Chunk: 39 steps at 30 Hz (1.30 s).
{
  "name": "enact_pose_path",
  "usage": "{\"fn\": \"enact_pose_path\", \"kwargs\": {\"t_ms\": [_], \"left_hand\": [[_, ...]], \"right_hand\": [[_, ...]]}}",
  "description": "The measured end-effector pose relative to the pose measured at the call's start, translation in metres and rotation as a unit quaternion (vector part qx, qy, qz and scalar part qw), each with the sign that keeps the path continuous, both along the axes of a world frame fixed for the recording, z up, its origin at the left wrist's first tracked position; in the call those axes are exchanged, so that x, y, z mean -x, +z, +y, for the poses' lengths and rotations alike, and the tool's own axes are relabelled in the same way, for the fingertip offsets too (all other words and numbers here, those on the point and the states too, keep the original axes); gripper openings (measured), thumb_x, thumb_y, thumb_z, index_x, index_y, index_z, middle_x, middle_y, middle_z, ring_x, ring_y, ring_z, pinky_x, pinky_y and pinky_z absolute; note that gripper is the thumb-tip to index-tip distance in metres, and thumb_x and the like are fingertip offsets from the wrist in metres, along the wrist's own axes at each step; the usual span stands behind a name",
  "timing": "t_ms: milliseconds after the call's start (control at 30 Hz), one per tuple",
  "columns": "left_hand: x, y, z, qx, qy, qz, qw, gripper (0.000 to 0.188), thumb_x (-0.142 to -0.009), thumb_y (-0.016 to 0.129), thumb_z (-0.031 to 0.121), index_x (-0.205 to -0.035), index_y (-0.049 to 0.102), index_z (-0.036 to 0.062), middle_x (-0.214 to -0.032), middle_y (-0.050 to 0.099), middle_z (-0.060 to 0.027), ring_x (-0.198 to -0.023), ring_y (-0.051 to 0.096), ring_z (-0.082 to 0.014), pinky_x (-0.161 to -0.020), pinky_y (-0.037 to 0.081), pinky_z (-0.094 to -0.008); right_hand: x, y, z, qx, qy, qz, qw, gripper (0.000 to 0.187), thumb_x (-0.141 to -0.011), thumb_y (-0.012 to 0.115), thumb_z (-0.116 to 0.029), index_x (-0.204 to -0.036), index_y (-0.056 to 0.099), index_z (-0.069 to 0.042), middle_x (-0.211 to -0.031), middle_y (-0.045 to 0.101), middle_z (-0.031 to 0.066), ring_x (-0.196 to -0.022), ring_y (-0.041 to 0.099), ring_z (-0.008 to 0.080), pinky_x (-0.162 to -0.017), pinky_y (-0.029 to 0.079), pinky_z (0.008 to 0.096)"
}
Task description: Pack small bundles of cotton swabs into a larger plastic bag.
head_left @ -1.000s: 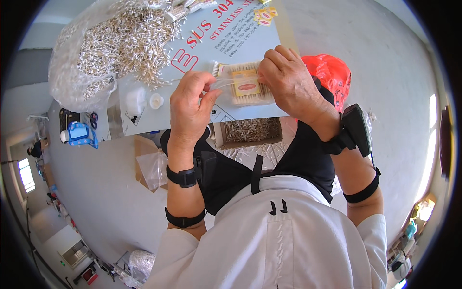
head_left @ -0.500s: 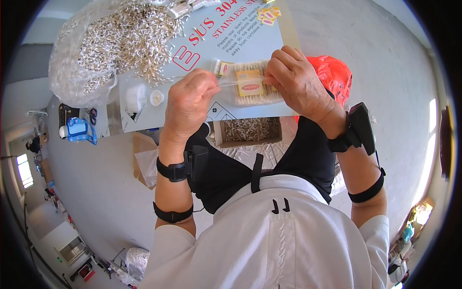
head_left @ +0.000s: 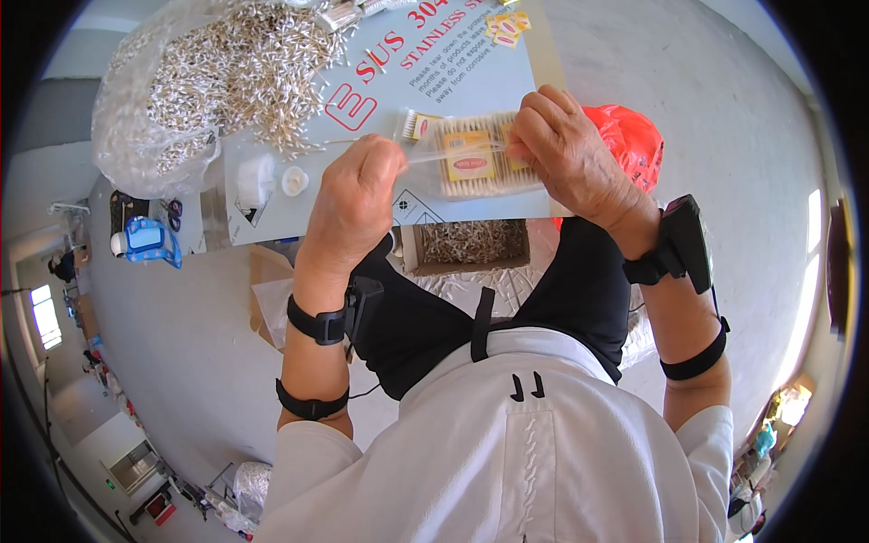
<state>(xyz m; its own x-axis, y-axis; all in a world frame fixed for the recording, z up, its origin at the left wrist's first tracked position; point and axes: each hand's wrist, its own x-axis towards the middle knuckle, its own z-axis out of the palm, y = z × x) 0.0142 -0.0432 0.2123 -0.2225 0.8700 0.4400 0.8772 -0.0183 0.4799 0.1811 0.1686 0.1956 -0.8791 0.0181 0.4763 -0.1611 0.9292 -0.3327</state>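
Note:
A clear plastic bag [head_left: 433,177] lies at the table's front edge, holding rows of bundled cotton swabs [head_left: 493,181] with yellow labels. My left hand [head_left: 360,185] is closed on the bag's left end, drawing its film taut. The fingers of my right hand [head_left: 561,149] pinch the film above the swabs, near the bag's right side. A smaller swab bundle [head_left: 417,124] with a yellow label rests just behind the bag.
Loose cotton swabs [head_left: 262,72] spill from a big clear sack [head_left: 113,136] at the back left. A small white round tub [head_left: 294,181] stands nearer. Yellow labels [head_left: 507,29] lie far right, and a red plastic bag [head_left: 625,136] hangs beside the table. Below sits a carton [head_left: 412,253] of swabs.
My left hand has shifted slightly left and down, and my right hand slightly right, so the film between them is stretched wider. Both keep their hold on the bag.

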Motion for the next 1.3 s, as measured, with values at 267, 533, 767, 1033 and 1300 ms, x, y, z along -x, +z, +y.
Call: {"fn": "enact_pose_path", "kwargs": {"t_ms": [267, 533, 767, 1033, 1300], "left_hand": [[-0.013, -0.008, -0.01, -0.03, 0.121, -0.11, 0.986, 0.026, -0.082, 0.072, -0.006, -0.104, 0.062, 0.0011, -0.085, 0.064, -0.0094, -0.067, 0.063, -0.0155, -0.06, 0.053, -0.0266], [-0.018, -0.018, -0.006, -0.091, 0.106, -0.097, 0.986, 0.018, -0.082, 0.072, -0.007, -0.096, 0.062, -0.0003, -0.081, 0.061, -0.0082, -0.062, 0.057, -0.0161, -0.055, 0.047, -0.0279], [-0.016, -0.017, -0.003, -0.096, 0.08, -0.083, 0.989, 0.014, -0.082, 0.069, -0.008, -0.091, 0.06, -0.0006, -0.078, 0.06, -0.0081, -0.064, 0.056, -0.0191, -0.057, 0.046, -0.0286], [-0.016, -0.016, 0.0, -0.103, 0.068, -0.147, 0.981, 0.012, -0.083, 0.067, -0.008, -0.087, 0.059, -0.0011, -0.076, 0.058, -0.0073, -0.066, 0.054, -0.0181, -0.059, 0.045, -0.0273], [-0.009, -0.019, -0.006, -0.083, 0.084, -0.139, 0.983, 0.012, -0.084, 0.067, -0.007, -0.088, 0.059, 0.0003, -0.08, 0.059, -0.007, -0.07, 0.055, -0.0205, -0.063, 0.046, -0.0296]], "right_hand": [[-0.001, -0.001, 0.0, 0.022, 0.004, 0.013, 1.0, 0.021, -0.082, 0.069, -0.007, -0.087, 0.049, -0.003, -0.088, 0.051, 0.0119, -0.084, 0.05, 0.0319, -0.077, 0.046, 0.0416], [-0.001, 0.0, 0.0, 0.036, 0.008, 0.015, 0.999, 0.02, -0.082, 0.068, -0.004, -0.088, 0.05, -0.001, -0.087, 0.049, 0.0139, -0.083, 0.048, 0.0342, -0.072, 0.046, 0.0425], [-0.002, 0.0, 0.004, 0.045, 0.012, 0.005, 0.999, 0.021, -0.082, 0.07, -0.006, -0.087, 0.049, -0.003, -0.086, 0.05, 0.0117, -0.084, 0.05, 0.0324, -0.075, 0.047, 0.041], [-0.004, 0.008, 0.013, 0.056, 0.033, -0.031, 0.997, 0.023, -0.082, 0.069, -0.004, -0.086, 0.047, -0.003, -0.085, 0.052, 0.0115, -0.085, 0.052, 0.0318, -0.077, 0.048, 0.0407], [0.002, 0.006, 0.007, 0.045, 0.047, -0.001, 0.998, 0.019, -0.088, 0.066, -0.01, -0.089, 0.048, -0.003, -0.086, 0.048, 0.0123, -0.081, 0.048, 0.0311, -0.07, 0.047, 0.0392]]}}
